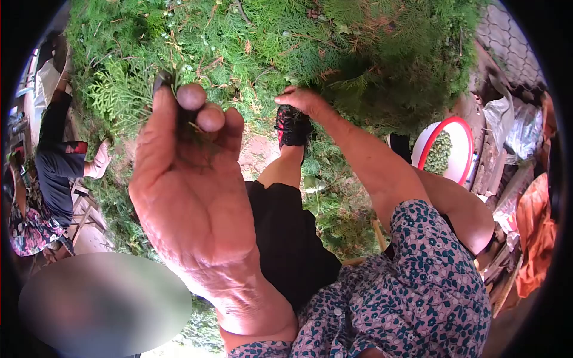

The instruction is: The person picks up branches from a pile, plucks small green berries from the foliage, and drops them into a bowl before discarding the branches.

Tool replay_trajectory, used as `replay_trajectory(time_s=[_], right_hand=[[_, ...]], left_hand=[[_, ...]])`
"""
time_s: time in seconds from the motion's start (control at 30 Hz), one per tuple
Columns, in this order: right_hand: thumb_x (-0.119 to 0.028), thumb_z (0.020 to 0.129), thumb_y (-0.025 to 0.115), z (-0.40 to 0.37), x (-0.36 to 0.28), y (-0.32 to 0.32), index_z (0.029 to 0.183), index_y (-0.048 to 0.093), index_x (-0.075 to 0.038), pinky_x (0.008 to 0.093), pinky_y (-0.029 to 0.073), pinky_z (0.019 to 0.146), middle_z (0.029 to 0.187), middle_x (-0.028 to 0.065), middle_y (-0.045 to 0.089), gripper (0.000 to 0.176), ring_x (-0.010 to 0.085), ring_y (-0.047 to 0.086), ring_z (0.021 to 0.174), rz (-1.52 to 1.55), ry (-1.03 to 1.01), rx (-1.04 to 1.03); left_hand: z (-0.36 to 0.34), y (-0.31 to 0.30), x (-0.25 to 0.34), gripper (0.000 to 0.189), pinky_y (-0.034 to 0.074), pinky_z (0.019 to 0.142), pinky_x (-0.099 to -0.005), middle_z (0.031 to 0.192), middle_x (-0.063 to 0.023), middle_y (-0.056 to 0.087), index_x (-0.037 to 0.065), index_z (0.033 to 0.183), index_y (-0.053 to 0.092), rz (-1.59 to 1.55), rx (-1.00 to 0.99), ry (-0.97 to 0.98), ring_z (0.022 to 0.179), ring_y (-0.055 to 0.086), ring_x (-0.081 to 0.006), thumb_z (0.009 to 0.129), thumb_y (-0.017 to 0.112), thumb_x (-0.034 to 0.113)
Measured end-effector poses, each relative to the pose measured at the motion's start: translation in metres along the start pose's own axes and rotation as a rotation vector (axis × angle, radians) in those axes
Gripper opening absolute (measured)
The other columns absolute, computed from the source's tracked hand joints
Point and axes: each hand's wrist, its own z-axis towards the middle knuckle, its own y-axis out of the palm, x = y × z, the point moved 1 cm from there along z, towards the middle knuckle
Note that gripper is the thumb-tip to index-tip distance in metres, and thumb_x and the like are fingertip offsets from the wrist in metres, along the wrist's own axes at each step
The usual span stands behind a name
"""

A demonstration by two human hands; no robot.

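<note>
My left hand [197, 185] is raised close to the camera, palm toward me. Its fingers curl toward the thumb, and thin green bits of a leafy conifer sprig [122, 92] show at the fingertips. Something dark covers the thumb's tip. Farther off, my right hand [301, 100] reaches into the pile of conifer branches [256, 42], just above a black and red shoe [292, 125]. Its fingers look bent together; what they hold, if anything, is hidden among the leaves. Small pale green cones dot the branches.
To the right stands a white basin with a red rim [470, 146], holding many small green cones [440, 154]. Beyond it lie plastic bags [525, 131], wood pieces and an orange cloth [534, 232]. Another person [59, 173] sits at the left. A blurred oval covers the lower left.
</note>
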Motion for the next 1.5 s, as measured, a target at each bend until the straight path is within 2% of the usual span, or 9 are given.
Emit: replay_trajectory(time_s=[0.1, 0.17, 0.27, 0.37, 0.43, 0.5, 0.6, 1.3, 1.5], right_hand=[[-0.041, 0.066, 0.068, -0.017, -0.021, -0.009, 0.093, 0.065, -0.004, 0.0334, 0.041, 0.081, 0.093, 0.0112, 0.063, 0.046, 0.0232, 0.056, 0.087, -0.13, -0.088, -0.14], [-0.036, 0.066, 0.07, -0.036, -0.028, -0.008, 0.09, 0.066, -0.004, 0.0304, 0.044, 0.063, 0.077, 0.0077, 0.063, 0.04, 0.0172, 0.056, 0.069, 0.014, -0.012, -0.178], [-0.022, 0.078, 0.065, -0.095, -0.07, -0.024, 0.086, 0.066, -0.003, 0.0189, 0.023, 0.037, 0.056, -0.004, 0.048, 0.021, 0.001, 0.037, 0.045, 0.398, -0.064, -0.22], [-0.023, 0.079, 0.064, -0.142, -0.116, -0.038, 0.09, 0.064, -0.004, 0.0189, 0.023, 0.038, 0.055, -0.005, 0.044, 0.022, 0.0021, 0.036, 0.044, 0.45, -0.162, -0.068], [-0.023, 0.08, 0.063, -0.166, -0.135, -0.045, 0.091, 0.064, -0.005, 0.0184, 0.023, 0.038, 0.056, -0.0051, 0.044, 0.021, 0.0021, 0.035, 0.044, 0.483, -0.255, -0.05], [-0.023, 0.081, 0.063, -0.189, -0.153, -0.052, 0.092, 0.063, -0.005, 0.0178, 0.023, 0.039, 0.056, -0.0052, 0.043, 0.021, 0.0022, 0.035, 0.044, 0.514, -0.352, -0.033], [-0.019, 0.082, 0.061, -0.216, -0.181, -0.059, 0.086, 0.061, -0.005, 0.0181, 0.024, 0.038, 0.058, -0.0035, 0.046, 0.014, 0.0029, 0.035, 0.043, 0.564, -0.419, 0.002], [-0.013, 0.083, 0.058, -0.299, -0.162, -0.137, 0.098, 0.056, 0.002, 0.0219, 0.033, 0.041, 0.069, 0.0013, 0.054, 0.022, 0.0072, 0.046, 0.052, 0.553, -0.55, 0.495], [-0.043, 0.089, 0.043, -0.312, -0.155, -0.163, 0.111, 0.053, 0.0, 0.0254, 0.043, 0.059, 0.093, 0.0091, 0.056, 0.049, 0.0148, 0.053, 0.072, 1.117, -0.601, 0.125]], left_hand=[[0.005, -0.005, 0.002, 0.011, 0.043, 0.078, -0.034, 0.087, -0.0082, 0.052, -0.002, 0.093, 0.048, 0.033, -0.059, 0.04, 0.075, 0.049, -0.0163, 0.09, 0.046, 0.008], [0.008, -0.006, 0.004, 0.014, 0.044, 0.077, -0.0338, 0.091, -0.0102, 0.055, -0.003, 0.098, 0.049, 0.073, 0.033, 0.065, 0.076, 0.051, -0.0174, 0.089, 0.047, 0.008], [0.011, -0.008, 0.007, 0.016, 0.045, 0.076, -0.0337, 0.089, -0.0119, 0.057, -0.002, 0.098, 0.051, 0.082, 0.039, 0.061, 0.076, 0.052, -0.0179, 0.088, 0.049, 0.009], [0.014, -0.011, 0.006, 0.014, 0.043, 0.069, -0.0301, 0.074, -0.0045, 0.057, 0.001, 0.095, 0.055, 0.109, 0.093, 0.103, 0.064, 0.051, -0.0143, 0.086, 0.054, 0.012], [0.02, -0.023, 0.008, 0.014, 0.043, 0.064, -0.0282, 0.067, -0.003, 0.055, 0.001, 0.094, 0.055, 0.009, -0.367, 0.007, 0.057, 0.048, -0.0135, 0.086, 0.054, 0.013], [0.021, -0.014, 0.003, 0.015, 0.044, 0.062, -0.0266, 0.065, -0.0027, 0.055, 0.001, 0.093, 0.056, 0.008, -0.377, -0.037, 0.055, 0.049, -0.0132, 0.086, 0.055, 0.013], [0.011, 0.019, -0.014, 0.019, 0.05, 0.074, -0.0333, 0.081, -0.0099, 0.061, -0.003, 0.098, 0.055, 0.32, 0.064, 0.001, 0.074, 0.06, -0.0189, 0.085, 0.054, 0.011], [-0.01, 0.085, -0.096, 0.015, 0.051, 0.059, -0.028, 0.083, -0.0059, 0.062, 0.001, 0.092, 0.06, 0.489, -0.335, 0.027, 0.068, 0.059, -0.0161, 0.077, 0.064, 0.004], [-0.012, 0.093, -0.111, 0.009, 0.051, 0.068, -0.0359, 0.072, -0.0029, 0.058, 0.007, 0.085, 0.058, 0.449, -0.262, -0.181, 0.061, 0.055, -0.0144, 0.079, 0.063, 0.012]])
